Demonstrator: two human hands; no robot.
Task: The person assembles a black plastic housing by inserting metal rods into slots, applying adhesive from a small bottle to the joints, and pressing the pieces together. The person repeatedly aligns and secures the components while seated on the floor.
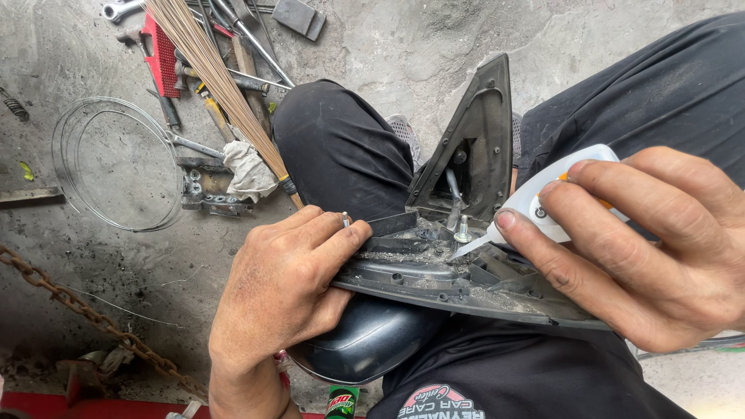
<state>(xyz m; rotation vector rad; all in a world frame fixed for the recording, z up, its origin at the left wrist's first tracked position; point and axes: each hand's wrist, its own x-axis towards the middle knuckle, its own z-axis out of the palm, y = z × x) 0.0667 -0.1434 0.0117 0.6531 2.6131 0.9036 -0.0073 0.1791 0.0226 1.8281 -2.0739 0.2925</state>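
Observation:
A black plastic car mirror housing point(434, 283) rests across my lap, its inner side facing up, with a bolt point(463, 230) standing in the middle. My left hand point(283, 287) grips the housing's left end and pinches a small black plastic piece point(392, 224) against it. My right hand point(644, 248) holds a small white glue bottle point(547, 198), squeezed between thumb and fingers. Its pointed nozzle point(469, 247) touches the inside of the housing just right of the bolt.
On the concrete floor at upper left lie a wire coil point(116, 163), wrenches and metal tools point(233, 46), a straw broom point(209, 70) and a rag point(250, 171). A rusty chain point(85, 310) runs along the lower left. A green can point(341, 402) stands below my knee.

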